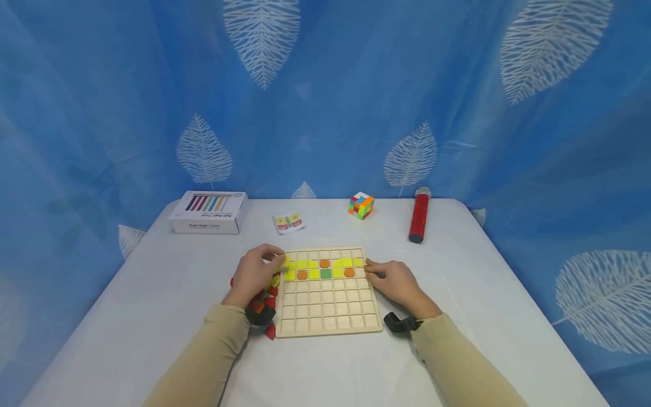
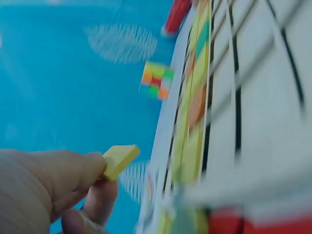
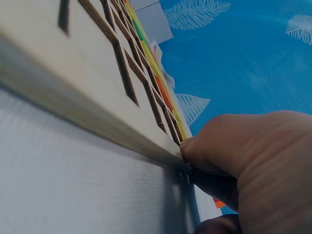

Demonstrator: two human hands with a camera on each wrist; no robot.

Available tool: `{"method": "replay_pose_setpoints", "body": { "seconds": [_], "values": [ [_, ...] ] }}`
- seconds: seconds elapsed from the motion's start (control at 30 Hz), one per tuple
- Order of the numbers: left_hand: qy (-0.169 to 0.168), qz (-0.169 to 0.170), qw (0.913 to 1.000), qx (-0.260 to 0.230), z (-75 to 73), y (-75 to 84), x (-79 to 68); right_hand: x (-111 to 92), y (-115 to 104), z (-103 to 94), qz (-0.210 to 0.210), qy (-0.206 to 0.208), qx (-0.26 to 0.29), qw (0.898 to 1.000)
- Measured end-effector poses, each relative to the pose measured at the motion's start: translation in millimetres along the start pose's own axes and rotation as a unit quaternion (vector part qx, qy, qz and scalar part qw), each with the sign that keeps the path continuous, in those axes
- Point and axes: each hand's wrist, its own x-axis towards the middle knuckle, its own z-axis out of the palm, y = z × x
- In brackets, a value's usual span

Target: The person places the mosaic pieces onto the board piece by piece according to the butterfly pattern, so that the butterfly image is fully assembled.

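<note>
A wooden grid board (image 1: 321,311) lies on the table, its upper rows partly filled with yellow tiles, orange round pieces and one green square tile (image 1: 326,273). My left hand (image 1: 252,274) is at the board's upper left corner and pinches a yellow tile (image 2: 120,160) between thumb and fingers, seen clearly in the left wrist view. With thumb and fingers, my right hand (image 1: 399,282) holds the board's right edge; the right wrist view shows the thumb (image 3: 202,148) on top of the rim. Red and yellow loose pieces (image 1: 270,302) lie left of the board, partly hidden beneath my left hand.
Behind the board lies a butterfly pattern card (image 1: 289,222). A white box (image 1: 207,213) stands at the back left. A puzzle cube (image 1: 361,206) and a red glittery tube (image 1: 419,215) are at the back right. A blue leaf-patterned curtain (image 1: 325,113) hangs behind the table.
</note>
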Motion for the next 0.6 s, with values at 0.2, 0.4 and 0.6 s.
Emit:
{"method": "replay_pose_setpoints", "body": {
  "seconds": [0.2, 0.4, 0.6],
  "values": [
    [-0.040, 0.057, 0.9975, -0.016, 19.9, 30.4, 0.9, 0, 0, 1.6, 0.006, 0.000, 0.007, 1.000],
    [-0.088, 0.119, 0.9890, -0.001, 47.8, 61.1, 5.2, 0, 2, 0.7, 0.005, 0.001, 0.021, 1.000],
    [-0.129, 0.147, 0.9801, 0.036, 76.4, 91.8, 10.9, 1, 6, -2.5, -0.004, 0.007, 0.023, 1.000]
  ]
}}
